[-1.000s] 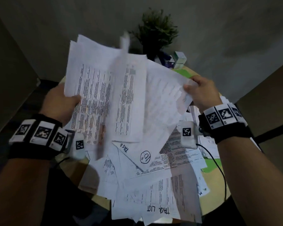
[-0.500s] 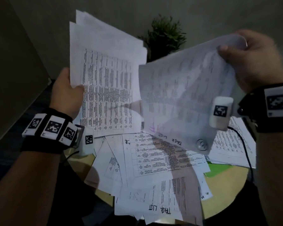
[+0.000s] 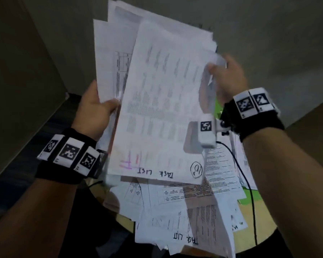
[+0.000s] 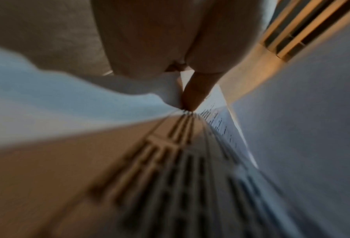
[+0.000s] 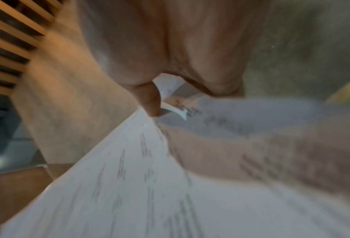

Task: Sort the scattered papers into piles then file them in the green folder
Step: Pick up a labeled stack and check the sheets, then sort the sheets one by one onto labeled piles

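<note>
Above table (image 3: 257, 237), fingers (image 3: 110, 105) pinching papers (image 3: 162, 101)

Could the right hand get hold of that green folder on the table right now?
Probably not yet. The right hand is pinching a sheet up in the air, and loose papers cover most of the green folder.

held sheet (image 3: 162, 112) "TASK LIST", perhaps "10", table sheet (image 3: 185, 237) "TASK LIST"

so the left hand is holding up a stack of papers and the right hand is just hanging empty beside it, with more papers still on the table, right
Not quite. The right hand is not empty: it pinches the edge of the front sheet, as the head view and the right wrist view show. The rest holds: the left hand holds up the stack of papers, and more papers lie on the table.
</note>
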